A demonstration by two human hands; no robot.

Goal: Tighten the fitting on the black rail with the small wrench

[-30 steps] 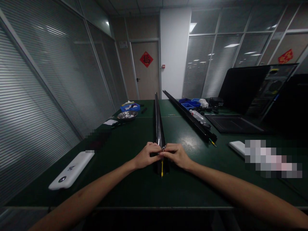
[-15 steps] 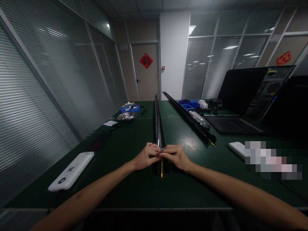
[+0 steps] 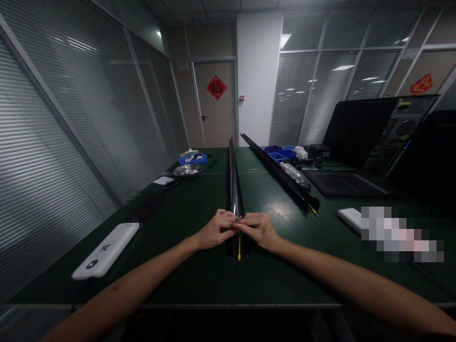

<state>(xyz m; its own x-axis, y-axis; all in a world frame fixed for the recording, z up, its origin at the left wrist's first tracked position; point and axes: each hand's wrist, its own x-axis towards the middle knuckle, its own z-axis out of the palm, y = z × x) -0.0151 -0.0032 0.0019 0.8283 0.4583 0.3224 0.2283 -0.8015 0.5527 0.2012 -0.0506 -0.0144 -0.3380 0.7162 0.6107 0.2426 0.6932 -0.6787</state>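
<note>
A long black rail (image 3: 234, 183) lies lengthwise on the green table (image 3: 185, 209), pointing away from me. Over its near end my left hand (image 3: 218, 229) and my right hand (image 3: 259, 231) meet, fingertips closed together. Between those fingertips shows a small shiny metal piece (image 3: 238, 218); its kind is too small to make out. A yellow wire (image 3: 239, 249) with a terminal at its tip sticks out of the rail's near end, just below my fingers. The fingers partly cover the rail there.
Another long black rail (image 3: 281, 173) with a green-yellow wire (image 3: 313, 210) lies to the right. Around it are a plastic bottle (image 3: 292, 174), blue bins (image 3: 280, 156) and a black panel (image 3: 349, 184). At left are a metal bowl (image 3: 188, 171) and a white case (image 3: 107, 251).
The small metal piece between my fingertips has tilted down flatter against the rail. Both hands stay at the rail's near end, nearly unmoved.
</note>
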